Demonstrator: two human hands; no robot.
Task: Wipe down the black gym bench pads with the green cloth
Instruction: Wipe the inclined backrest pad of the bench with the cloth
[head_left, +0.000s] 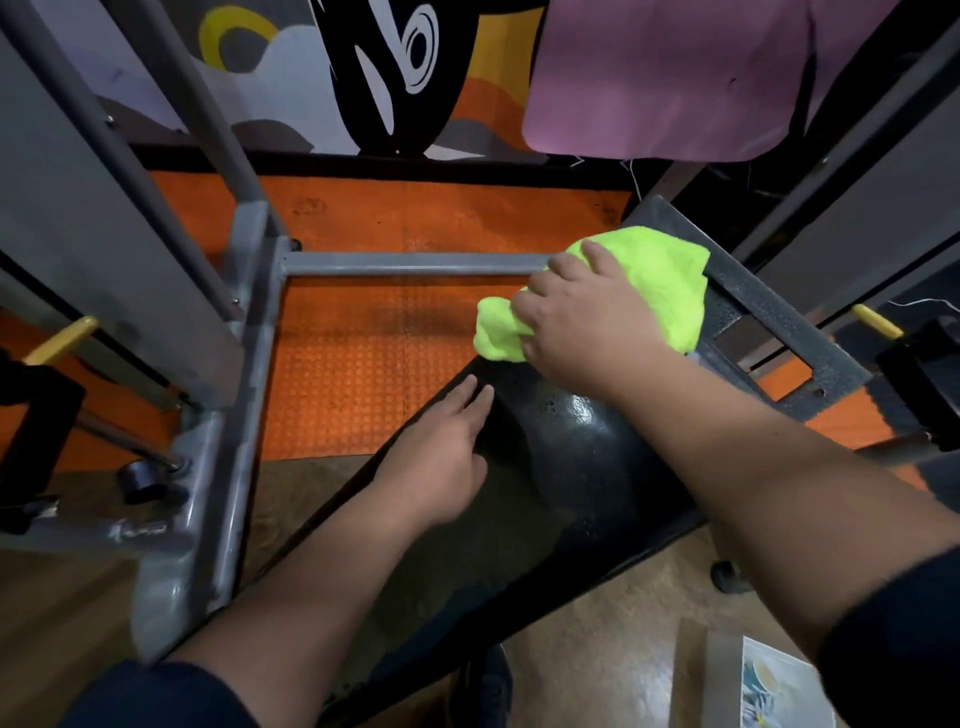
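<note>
The black bench pad (561, 457) runs diagonally from the bottom centre up to the right, its surface shiny. At its far end lies the bright green cloth (660, 280), bunched up, partly on the pad and partly on the dark metal plate beyond. My right hand (587, 322) grips the cloth from above, fingers curled into it. My left hand (441, 457) rests flat on the pad's left edge with fingers straight, pointing away from me.
A grey steel rack frame (249, 332) stands at the left with a crossbar (410, 262) ahead. Orange studded rubber matting (363, 374) covers the floor beyond. A pink cloth (675, 78) hangs at the top right. A small black wheel (143, 480) sits at the left.
</note>
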